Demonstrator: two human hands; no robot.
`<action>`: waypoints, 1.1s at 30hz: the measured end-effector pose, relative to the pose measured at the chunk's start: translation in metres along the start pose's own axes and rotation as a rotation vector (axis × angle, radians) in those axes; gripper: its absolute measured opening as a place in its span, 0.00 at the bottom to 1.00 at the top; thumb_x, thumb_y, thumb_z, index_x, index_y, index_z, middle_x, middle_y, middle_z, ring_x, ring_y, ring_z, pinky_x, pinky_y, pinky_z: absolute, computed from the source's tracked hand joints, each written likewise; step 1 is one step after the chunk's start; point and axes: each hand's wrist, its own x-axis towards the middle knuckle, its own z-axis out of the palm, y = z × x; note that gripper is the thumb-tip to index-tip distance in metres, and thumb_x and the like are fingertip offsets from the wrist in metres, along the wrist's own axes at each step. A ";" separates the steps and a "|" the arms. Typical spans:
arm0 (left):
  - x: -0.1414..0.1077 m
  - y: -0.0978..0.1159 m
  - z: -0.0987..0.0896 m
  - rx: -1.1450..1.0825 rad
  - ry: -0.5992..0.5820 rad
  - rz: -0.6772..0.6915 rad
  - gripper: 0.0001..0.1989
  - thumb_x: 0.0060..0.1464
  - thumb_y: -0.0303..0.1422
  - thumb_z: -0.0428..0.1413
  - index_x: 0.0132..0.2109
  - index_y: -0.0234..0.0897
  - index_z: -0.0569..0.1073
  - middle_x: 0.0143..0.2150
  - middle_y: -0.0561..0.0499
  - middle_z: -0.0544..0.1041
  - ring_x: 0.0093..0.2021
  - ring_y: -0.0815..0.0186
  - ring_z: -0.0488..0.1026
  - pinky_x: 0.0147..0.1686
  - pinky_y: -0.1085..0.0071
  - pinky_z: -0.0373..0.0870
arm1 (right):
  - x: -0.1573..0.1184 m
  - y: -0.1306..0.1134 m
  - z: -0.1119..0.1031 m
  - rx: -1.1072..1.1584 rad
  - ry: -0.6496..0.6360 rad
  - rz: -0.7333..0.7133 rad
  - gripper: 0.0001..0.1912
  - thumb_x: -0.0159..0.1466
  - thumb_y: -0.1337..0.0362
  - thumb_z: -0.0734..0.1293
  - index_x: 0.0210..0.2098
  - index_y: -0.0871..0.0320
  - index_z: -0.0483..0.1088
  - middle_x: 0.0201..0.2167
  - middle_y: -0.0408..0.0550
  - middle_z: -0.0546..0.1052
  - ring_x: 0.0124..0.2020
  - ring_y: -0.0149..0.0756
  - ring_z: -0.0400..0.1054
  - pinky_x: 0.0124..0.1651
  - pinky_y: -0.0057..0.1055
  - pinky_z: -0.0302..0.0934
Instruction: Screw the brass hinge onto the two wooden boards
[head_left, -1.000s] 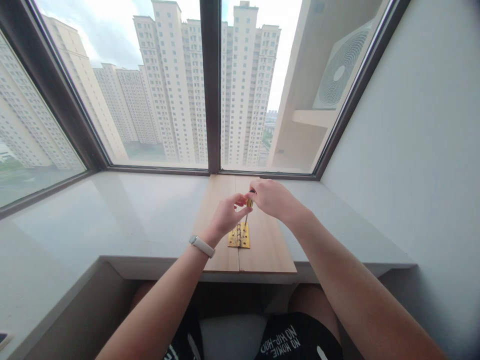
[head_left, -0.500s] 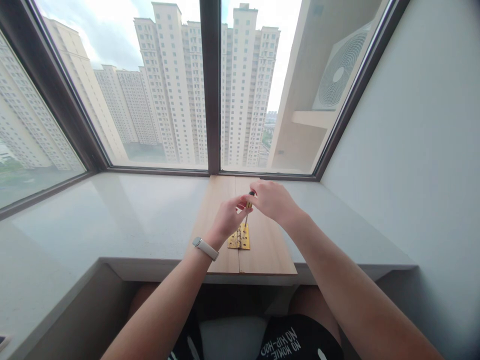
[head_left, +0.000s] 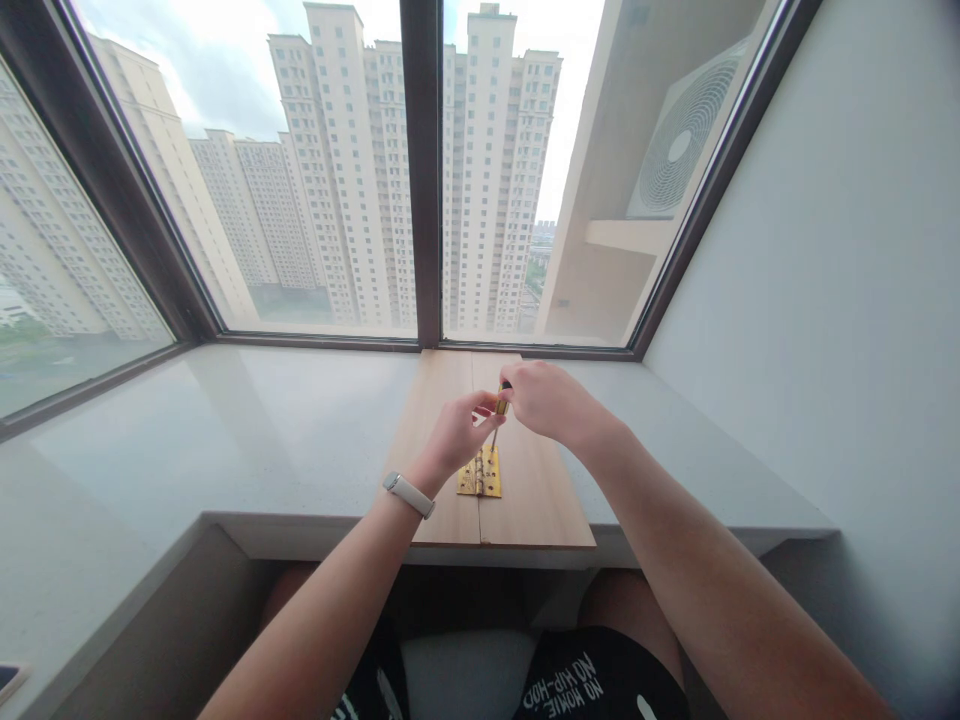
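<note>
The black-and-yellow screwdriver (head_left: 502,405) is gripped by its upper end in the right hand (head_left: 546,397), with fingers curled closely around it, while its lower handle is pinched by the fingers of the left hand (head_left: 456,432). Just below both hands, the brass-coloured hinge (head_left: 489,483) is laid across the seam between the left board (head_left: 439,390) and the right board (head_left: 536,500), and the slightly tilted shaft is pointed at its far right part; whether a screw is seated there is too small to tell. For good work, the shaft should be brought nearly upright, pressure should be given straight down, and the turning should be done slowly by the right hand, while the tip is guided by the left. As the hinge is not held by any finger, a slip or a small shift of it seems possible. Under the hands, the boards are supported by the pale, smooth desk (head_left: 300,430), which is extended to both sides. Beyond the hands, daylight is let in through large windows with a dark frame (head_left: 427,200), and to the right of the right hand, a plain wall (head_left: 825,250) is seen.
</note>
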 end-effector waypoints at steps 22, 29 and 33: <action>0.001 0.006 0.006 0.039 0.085 0.016 0.03 0.60 0.34 0.60 0.40 0.40 0.76 0.35 0.52 0.81 0.37 0.64 0.79 0.38 0.68 0.74 | 0.001 -0.009 0.004 -0.042 0.059 0.120 0.16 0.70 0.53 0.62 0.38 0.57 0.74 0.37 0.53 0.80 0.38 0.42 0.74 0.37 0.32 0.57; 0.002 0.003 0.008 0.006 0.083 -0.007 0.05 0.59 0.35 0.60 0.41 0.40 0.77 0.37 0.51 0.82 0.38 0.64 0.79 0.38 0.69 0.73 | 0.001 0.000 0.002 0.051 -0.013 -0.010 0.06 0.69 0.66 0.63 0.37 0.56 0.71 0.39 0.50 0.79 0.39 0.38 0.72 0.39 0.30 0.56; 0.002 0.003 0.009 -0.012 0.071 -0.013 0.04 0.59 0.34 0.60 0.41 0.40 0.77 0.38 0.51 0.82 0.39 0.63 0.79 0.38 0.69 0.73 | 0.004 0.004 0.005 0.062 0.002 -0.028 0.05 0.69 0.67 0.63 0.37 0.57 0.71 0.39 0.51 0.79 0.41 0.39 0.73 0.41 0.30 0.56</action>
